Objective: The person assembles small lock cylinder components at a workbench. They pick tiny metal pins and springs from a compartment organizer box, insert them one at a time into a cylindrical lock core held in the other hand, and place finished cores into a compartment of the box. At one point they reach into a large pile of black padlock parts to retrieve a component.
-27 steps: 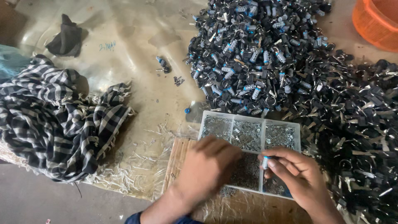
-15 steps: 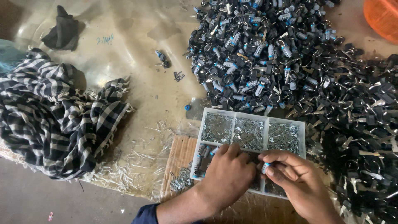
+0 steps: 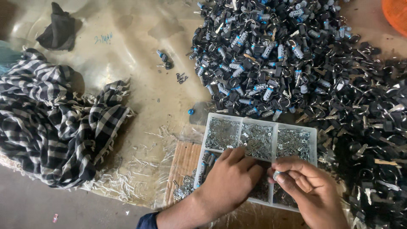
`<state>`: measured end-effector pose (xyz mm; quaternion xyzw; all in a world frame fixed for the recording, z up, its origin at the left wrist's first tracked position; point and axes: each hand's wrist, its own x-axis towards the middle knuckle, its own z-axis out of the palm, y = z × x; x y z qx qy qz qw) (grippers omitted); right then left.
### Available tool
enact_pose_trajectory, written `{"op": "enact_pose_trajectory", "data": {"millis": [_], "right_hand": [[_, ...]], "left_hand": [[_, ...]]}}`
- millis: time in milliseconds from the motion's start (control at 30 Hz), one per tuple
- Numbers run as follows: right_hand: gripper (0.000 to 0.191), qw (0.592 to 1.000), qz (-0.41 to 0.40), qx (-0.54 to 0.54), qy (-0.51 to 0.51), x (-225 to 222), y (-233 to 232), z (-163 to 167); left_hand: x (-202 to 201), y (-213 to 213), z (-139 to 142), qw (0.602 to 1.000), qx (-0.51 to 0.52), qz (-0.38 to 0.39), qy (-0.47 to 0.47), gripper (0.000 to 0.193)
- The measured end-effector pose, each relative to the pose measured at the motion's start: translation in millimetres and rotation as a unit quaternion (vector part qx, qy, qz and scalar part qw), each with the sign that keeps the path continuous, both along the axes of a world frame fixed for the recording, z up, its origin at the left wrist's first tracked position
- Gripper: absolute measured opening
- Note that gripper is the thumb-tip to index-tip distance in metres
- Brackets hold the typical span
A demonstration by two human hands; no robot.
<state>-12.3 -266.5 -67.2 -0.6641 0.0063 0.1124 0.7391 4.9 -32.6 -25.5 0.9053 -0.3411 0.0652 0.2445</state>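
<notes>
Left hand (image 3: 229, 182) lies palm-down over the front row of the tray (image 3: 313, 140), fingers curled into a compartment; can't tell if they grip anything, the tips are hidden. Right hand (image 3: 307, 186) sits just beside it over the tray's front right, thumb and forefinger pinched on one small part (image 3: 276, 174), pale metal with a bit of blue, probably a tiny lock barrel but it's too small to be sure. Tray is clear plastic, rectangular, three back compartments full of small silver bits. Behind and right of it: one big pile (image 3: 296, 63) of black-and-blue parts with rings, too many to count. One checked cloth (image 3: 55, 127) left on the surface, one dark rag (image 3: 59, 29) far left.
</notes>
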Motion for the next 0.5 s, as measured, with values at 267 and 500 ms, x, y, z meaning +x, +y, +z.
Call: {"op": "enact_pose_trajectory", "data": {"millis": [267,500], "right_hand": [[0.026,0.997,-0.010,-0.063,0.035,2,3,7],[0.043,0.994,0.013,-0.093,-0.055,0,13,18]], "left_hand": [[-3,-6,-1,1.000,-0.004,0.010,0.008,0.005],[-2,-1,5,0.999,-0.039,0.008,-0.002,0.016]]}}
